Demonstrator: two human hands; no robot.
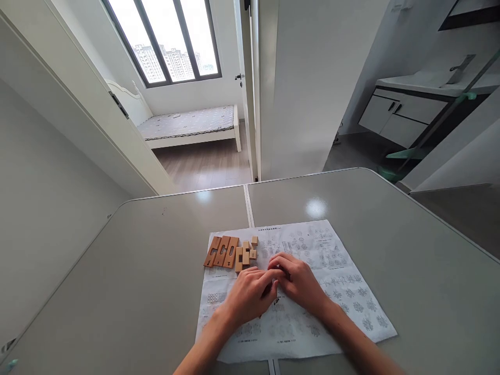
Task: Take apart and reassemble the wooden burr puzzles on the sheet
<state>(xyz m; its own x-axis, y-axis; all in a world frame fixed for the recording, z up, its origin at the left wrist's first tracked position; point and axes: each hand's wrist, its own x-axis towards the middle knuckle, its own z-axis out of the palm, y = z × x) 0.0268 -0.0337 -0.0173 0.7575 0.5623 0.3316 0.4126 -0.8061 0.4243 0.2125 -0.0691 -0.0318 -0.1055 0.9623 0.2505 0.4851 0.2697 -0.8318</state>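
Both of my hands meet over a white printed instruction sheet [336, 271] on the grey table [136, 271]. My left hand [250, 294] has its fingers curled toward my right hand [299, 281], whose fingers are also bent. Their fingertips touch around something small that stays hidden between them. Just beyond my left hand lie several wooden puzzle pieces: three darker notched bars [221, 252] side by side, and lighter notched blocks [246, 252] to their right.
The table has a seam [247, 205] down its middle and rounded far corners. Behind it a doorway opens onto a room with a bed [191, 125] and a window. A sink cabinet [406, 112] stands at the far right.
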